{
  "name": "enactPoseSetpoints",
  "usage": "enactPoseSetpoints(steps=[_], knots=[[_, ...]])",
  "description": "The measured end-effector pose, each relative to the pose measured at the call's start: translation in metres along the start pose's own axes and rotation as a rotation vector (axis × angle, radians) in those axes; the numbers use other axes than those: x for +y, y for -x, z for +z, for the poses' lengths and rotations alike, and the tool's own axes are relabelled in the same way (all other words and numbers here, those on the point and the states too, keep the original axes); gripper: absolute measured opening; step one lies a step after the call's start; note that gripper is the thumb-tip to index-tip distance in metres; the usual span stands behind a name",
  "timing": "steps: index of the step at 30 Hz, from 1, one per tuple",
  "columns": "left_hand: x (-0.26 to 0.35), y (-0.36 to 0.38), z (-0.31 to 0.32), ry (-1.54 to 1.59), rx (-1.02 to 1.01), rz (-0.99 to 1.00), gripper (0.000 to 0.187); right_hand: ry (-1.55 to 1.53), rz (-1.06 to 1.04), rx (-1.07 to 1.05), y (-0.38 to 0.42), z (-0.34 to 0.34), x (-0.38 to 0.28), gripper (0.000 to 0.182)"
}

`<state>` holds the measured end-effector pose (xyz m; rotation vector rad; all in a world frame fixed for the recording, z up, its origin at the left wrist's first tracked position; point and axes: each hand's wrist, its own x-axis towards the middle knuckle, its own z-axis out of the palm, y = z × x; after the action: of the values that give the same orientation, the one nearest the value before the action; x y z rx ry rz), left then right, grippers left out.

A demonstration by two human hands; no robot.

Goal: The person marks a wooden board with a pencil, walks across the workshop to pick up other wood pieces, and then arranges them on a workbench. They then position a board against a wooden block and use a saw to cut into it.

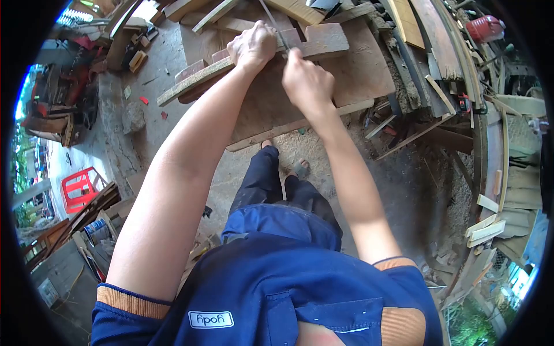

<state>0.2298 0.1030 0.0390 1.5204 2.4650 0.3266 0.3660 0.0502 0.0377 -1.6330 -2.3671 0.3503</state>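
My right hand point(307, 82) is closed around the near end of a thin, long metal tool point(276, 24), which points away from me over the bench. Just left of it, my left hand point(254, 46) is curled with bent fingers over the wood pieces; what its fingertips grip is hidden. Below both hands lies a long narrow wooden piece point(199, 81), slanting from lower left to upper right. A thicker reddish-brown block point(326, 41) lies at its right. They rest on a broad brown wooden bench top point(366, 69).
Stacked boards and offcuts point(441, 46) line the right side, with a red container point(485, 29) at the upper right. A red plastic stool point(81, 189) stands at the left. Sawdust covers parts of the floor point(346, 167) around my feet.
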Motion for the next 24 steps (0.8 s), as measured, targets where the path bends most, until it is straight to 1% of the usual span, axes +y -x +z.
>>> enactPoseSetpoints(steps=[2,4,6,7,8,9,11,12,13,14,15,17,18,21,22,23,24], knots=[[0.0,-0.002,-0.001,-0.013,0.021,0.008,0.042,0.029,0.0,0.023,-0.014,0.003,-0.006,0.018],[0.001,-0.002,0.003,-0.019,0.004,0.0,0.041,-0.005,0.01,0.012,0.021,-0.002,0.003,0.018],[-0.001,-0.006,0.005,-0.016,0.029,0.015,0.041,-0.043,-0.014,-0.001,0.051,-0.012,0.007,0.018],[-0.003,-0.002,0.004,-0.025,0.05,0.029,0.041,-0.029,0.034,-0.103,0.067,-0.019,0.007,0.018],[-0.003,-0.002,0.001,-0.043,0.015,0.018,0.04,-0.017,0.091,-0.205,0.077,-0.021,0.006,0.018],[0.0,-0.001,-0.001,-0.045,0.009,-0.003,0.04,-0.026,0.104,-0.218,0.076,-0.017,0.003,0.018],[0.001,0.001,-0.001,0.002,0.016,0.0,0.042,-0.009,-0.023,0.009,0.037,-0.007,0.004,0.016],[0.001,0.001,0.0,-0.001,0.012,0.013,0.043,-0.004,-0.007,0.027,0.015,0.0,0.002,0.016],[0.001,0.0,-0.001,-0.002,0.019,0.024,0.043,-0.002,0.007,0.041,0.0,0.001,-0.004,0.016],[0.001,-0.001,0.0,-0.006,0.018,0.006,0.043,0.012,0.024,0.012,-0.004,0.002,-0.005,0.017],[0.001,-0.001,0.001,-0.011,0.009,-0.012,0.044,0.01,0.035,0.012,0.003,0.002,-0.002,0.017],[0.001,-0.002,0.002,-0.016,0.02,-0.001,0.043,0.002,-0.007,0.039,0.03,-0.001,0.006,0.016],[0.001,-0.001,0.001,-0.021,0.02,0.004,0.043,0.0,0.018,-0.022,0.051,-0.006,0.007,0.014],[-0.001,0.001,-0.001,-0.044,-0.021,-0.025,0.043,0.015,0.022,-0.056,0.074,-0.013,0.007,0.012],[-0.001,0.001,-0.001,-0.052,-0.057,-0.027,0.044,0.006,0.029,-0.065,0.062,-0.014,0.003,0.012],[0.001,-0.001,-0.002,-0.055,-0.08,-0.022,0.046,-0.012,-0.011,-0.013,0.045,-0.006,0.004,0.013],[0.002,-0.001,-0.003,-0.044,-0.074,-0.026,0.046,-0.005,-0.005,0.016,0.025,-0.001,0.001,0.013]])
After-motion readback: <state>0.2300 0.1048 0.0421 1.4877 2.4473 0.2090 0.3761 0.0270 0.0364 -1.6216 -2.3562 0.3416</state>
